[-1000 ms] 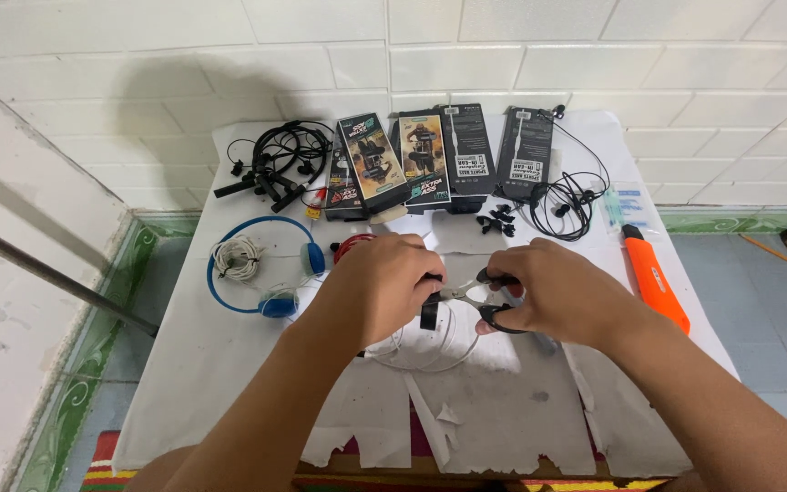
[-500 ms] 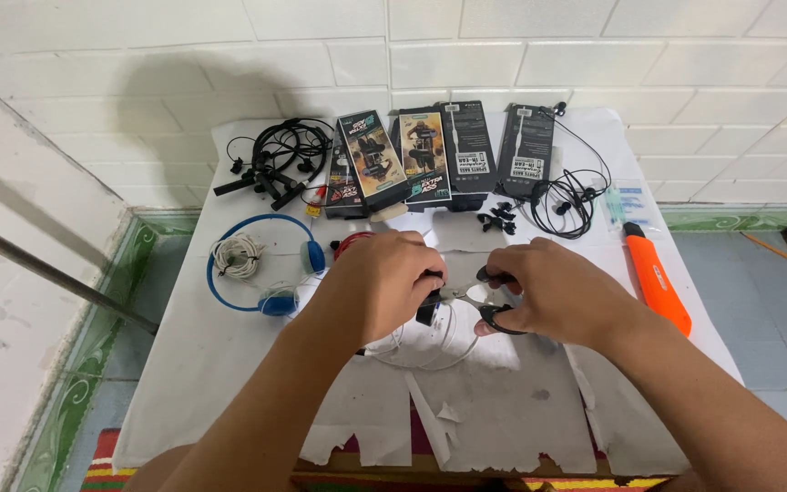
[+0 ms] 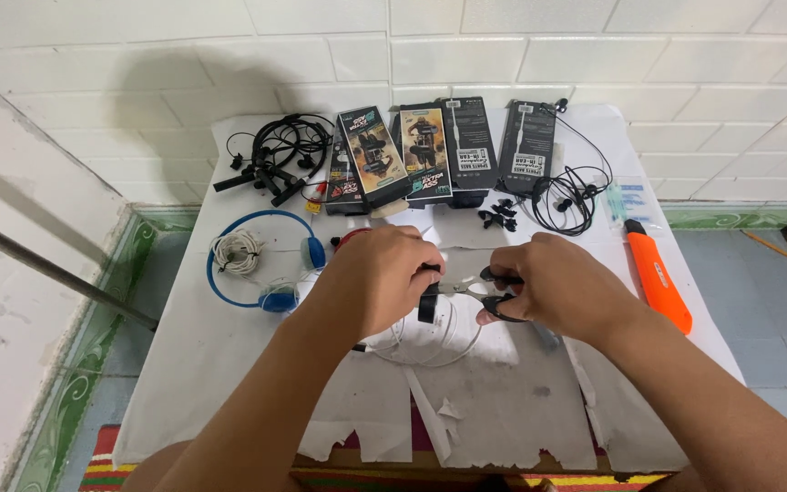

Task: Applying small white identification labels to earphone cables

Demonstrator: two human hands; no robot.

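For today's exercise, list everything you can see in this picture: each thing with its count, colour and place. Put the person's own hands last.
table: one, covered in torn white paper, centre.
headphones: one, blue, left of the hands.
coiled cable: one, white, inside the headphones' band.
tangled earphones: black, back left.
retail boxes: about five, dark, back row.
wired earphones: black, back right.
ear tips: several, black, before the boxes.
utility knife: one, orange, right.
white cable: one, looped under the hands.
left hand: grip on a small black part.
right hand: grip on small black-handled tool.
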